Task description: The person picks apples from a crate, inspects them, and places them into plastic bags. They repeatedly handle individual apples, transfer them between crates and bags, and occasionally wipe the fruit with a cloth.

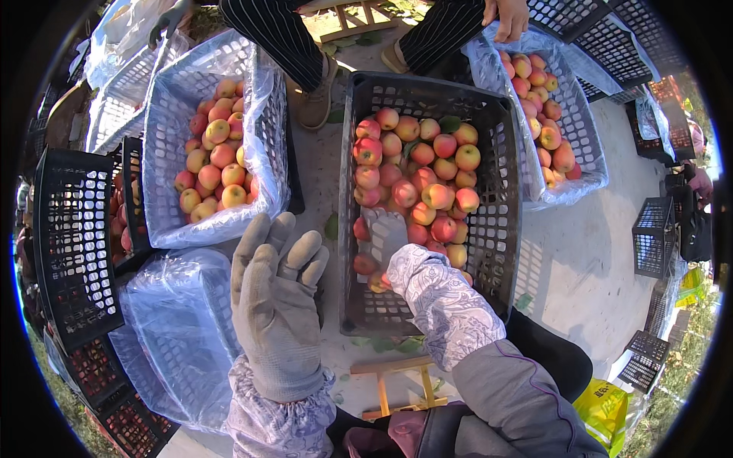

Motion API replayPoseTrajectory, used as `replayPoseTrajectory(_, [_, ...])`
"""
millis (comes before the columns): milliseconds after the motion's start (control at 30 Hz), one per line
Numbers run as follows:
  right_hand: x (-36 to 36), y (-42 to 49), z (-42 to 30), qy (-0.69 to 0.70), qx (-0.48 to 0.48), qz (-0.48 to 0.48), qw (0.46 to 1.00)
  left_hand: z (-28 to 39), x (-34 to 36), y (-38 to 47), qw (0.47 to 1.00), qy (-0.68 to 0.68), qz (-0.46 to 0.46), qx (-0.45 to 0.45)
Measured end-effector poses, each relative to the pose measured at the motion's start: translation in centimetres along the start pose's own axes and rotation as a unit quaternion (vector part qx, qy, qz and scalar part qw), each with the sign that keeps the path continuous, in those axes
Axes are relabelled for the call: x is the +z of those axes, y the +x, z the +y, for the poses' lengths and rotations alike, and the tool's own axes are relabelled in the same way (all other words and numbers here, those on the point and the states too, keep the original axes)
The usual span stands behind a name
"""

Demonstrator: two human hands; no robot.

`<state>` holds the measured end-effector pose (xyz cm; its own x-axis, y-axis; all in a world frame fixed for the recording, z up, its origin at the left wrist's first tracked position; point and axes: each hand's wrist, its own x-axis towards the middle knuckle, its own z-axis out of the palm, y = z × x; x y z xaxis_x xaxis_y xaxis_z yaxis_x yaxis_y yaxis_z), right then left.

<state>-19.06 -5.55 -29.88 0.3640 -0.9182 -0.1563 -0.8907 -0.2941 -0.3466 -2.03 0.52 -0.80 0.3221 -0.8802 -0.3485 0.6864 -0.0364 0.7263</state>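
A black plastic crate (432, 89) of red and yellow apples (424, 177) stands in front of me. My right hand (383, 237), in a light glove below a patterned sleeve cover, reaches into the left part of this crate. It is among the apples, and I cannot tell whether its fingers hold one. My left hand (280, 309), in a grey-beige work glove, is raised left of the crate. Its fingers are apart and nothing is in it. Beside it lies a crate lined with clear plastic film (177, 332), with no apples visible inside.
Film-lined crates with apples stand at upper left (166, 189) and upper right (590, 166). A person in striped trousers (275, 40) is opposite, one bare hand (509, 20) by the right crate. Black crates (74, 246) are stacked at left; a wooden stool (401, 383) is below.
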Motion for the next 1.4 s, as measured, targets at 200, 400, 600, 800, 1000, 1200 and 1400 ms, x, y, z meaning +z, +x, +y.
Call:
replayPoseTrajectory(200, [-8.0,-5.8,-1.3,0.867,0.178,-0.103,0.453,0.6,-1.0,-0.1,0.999,-0.022,-0.021,0.014])
replayPoseTrajectory(400, [-15.4,-10.6,-4.6,0.952,0.051,-0.131,0.27,-1.0,-1.1,-0.5,0.993,0.012,-0.097,-0.071])
replayPoseTrajectory(600, [-19.4,-13.8,-5.6,0.93,0.081,-0.1,0.345,-3.0,1.8,-2.4,0.946,0.216,-0.19,-0.15])
replayPoseTrajectory(800, [-20.2,-14.2,-5.3,0.864,0.099,-0.062,0.489,-5.9,2.2,-3.4,0.743,0.558,-0.328,0.172])
replayPoseTrajectory(1000, [-16.7,-11.8,1.4,0.624,0.16,-0.013,0.765,-2.9,2.6,-3.1,0.968,0.171,-0.165,-0.083])
replayPoseTrajectory(1200, [-11.1,-3.5,7.1,0.104,0.169,0.153,0.968,-2.9,1.9,-1.7,0.989,0.067,-0.065,-0.117])
replayPoseTrajectory(1400, [-9.6,-0.2,8.3,0.065,0.178,0.092,0.978,-3.6,1.5,-1.0,0.988,0.061,-0.067,-0.126])
